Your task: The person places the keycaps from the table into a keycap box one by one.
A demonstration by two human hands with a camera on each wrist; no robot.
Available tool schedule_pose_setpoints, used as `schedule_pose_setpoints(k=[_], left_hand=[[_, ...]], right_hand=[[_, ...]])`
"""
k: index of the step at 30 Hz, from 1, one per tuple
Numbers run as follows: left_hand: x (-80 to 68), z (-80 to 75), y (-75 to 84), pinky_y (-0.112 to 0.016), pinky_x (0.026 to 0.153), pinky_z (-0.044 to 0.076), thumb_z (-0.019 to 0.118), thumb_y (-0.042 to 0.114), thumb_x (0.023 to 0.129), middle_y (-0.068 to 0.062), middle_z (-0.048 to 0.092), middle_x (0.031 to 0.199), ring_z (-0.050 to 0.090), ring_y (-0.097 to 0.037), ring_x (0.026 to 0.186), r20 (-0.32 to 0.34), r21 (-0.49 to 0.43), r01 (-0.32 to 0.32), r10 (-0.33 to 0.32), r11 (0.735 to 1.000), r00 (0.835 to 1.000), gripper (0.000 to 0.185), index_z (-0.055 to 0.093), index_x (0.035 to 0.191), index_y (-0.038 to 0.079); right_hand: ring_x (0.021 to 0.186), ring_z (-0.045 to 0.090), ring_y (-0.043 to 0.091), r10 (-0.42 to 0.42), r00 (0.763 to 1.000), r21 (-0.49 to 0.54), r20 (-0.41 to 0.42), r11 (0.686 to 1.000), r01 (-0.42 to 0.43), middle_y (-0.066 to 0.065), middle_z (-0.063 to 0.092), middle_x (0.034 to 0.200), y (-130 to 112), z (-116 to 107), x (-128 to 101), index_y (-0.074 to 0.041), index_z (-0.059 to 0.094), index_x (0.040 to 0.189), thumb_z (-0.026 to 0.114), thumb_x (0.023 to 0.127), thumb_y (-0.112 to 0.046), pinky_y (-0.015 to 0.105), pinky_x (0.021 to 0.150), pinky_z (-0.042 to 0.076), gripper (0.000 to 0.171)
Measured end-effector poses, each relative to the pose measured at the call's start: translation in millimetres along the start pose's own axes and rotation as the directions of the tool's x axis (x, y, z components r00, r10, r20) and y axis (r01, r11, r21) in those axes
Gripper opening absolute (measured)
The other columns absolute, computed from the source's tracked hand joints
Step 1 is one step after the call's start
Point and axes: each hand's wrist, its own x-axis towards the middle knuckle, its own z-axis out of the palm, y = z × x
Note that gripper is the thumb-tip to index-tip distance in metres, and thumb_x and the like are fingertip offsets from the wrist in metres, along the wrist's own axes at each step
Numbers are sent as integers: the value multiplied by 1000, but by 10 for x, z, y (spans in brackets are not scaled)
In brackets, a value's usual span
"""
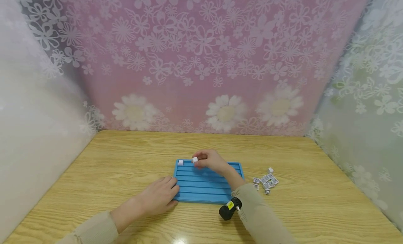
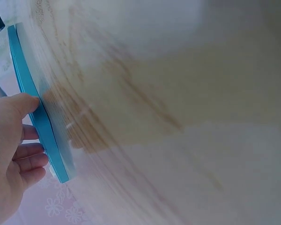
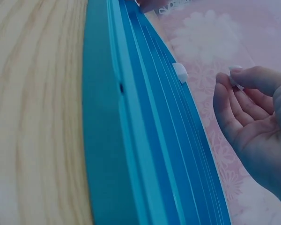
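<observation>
Low in the head view, just left of centre, the left hand [image 1: 158,196] lies flat on the wooden table [image 1: 94,174], its fingers straight and its fingertips against the left edge of the blue grooved tray [image 1: 204,186]. The left wrist view shows the thumb [image 2: 18,105] pressed to that blue rim [image 2: 42,126]; nothing is gripped.

Lower centre-right, a sleeve runs up from the bottom edge with a small black wrist camera [image 1: 230,209] strapped on it. To the right of the tray, in the mid-right of the frame, a loose heap of small white tiles [image 1: 267,181] sits on the table, apart from both hands.

Farther up, at the tray's top edge, the right hand [image 1: 209,160] pinches one white tile [image 1: 195,160] between thumb and fingertips, held above the top groove. The right wrist view shows that tile only as a sliver at the fingertips [image 3: 236,77]. Another seated tile [image 1: 180,162] sits in the top groove at the tray's upper left corner, just beside the pinched one.

Judging from this, the tile is tiny and the pinch shallow, so it could slip and bounce down the grooves. It could also land tilted across a ridge, or knock the seated tile. The tray may slide if the left hand eases off.

Behind everything hangs a pink flowered backdrop [image 1: 201,62].
</observation>
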Motion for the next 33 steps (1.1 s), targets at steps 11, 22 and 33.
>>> schedule_pose_setpoints(k=[11, 22, 33], left_hand=[[-5, -4, 2, -32, 84, 44, 60, 39, 88, -5, 51, 99, 46, -17, 90, -14, 8, -12, 12, 1000, 1000, 31, 58, 96, 9], [3, 3, 7, -33, 87, 44, 60, 40, 88, -7, 53, 103, 47, -18, 94, 5, 18, -14, 14, 1000, 1000, 34, 59, 99, 8], [20, -6, -6, -34, 88, 44, 60, 40, 88, -7, 53, 104, 48, -19, 95, 5, 26, -21, 21, 999, 1000, 33, 59, 99, 8]], right_hand=[[83, 56, 24, -25, 998, -90, -66, 996, 19, 7, 59, 95, -37, 135, 83, 4, 58, 116, 64, 87, -12, 37, 72, 50, 33], [76, 54, 15, -83, 983, -280, -166, 959, 34, 2, 60, 85, 97, 220, 220, -3, 65, 99, 69, 84, -14, 29, 65, 46, 19], [73, 49, 17, -55, 979, -318, -194, 948, -10, 2, 59, 87, 98, 255, 278, -7, 66, 98, 69, 84, -17, 29, 58, 41, 18]])
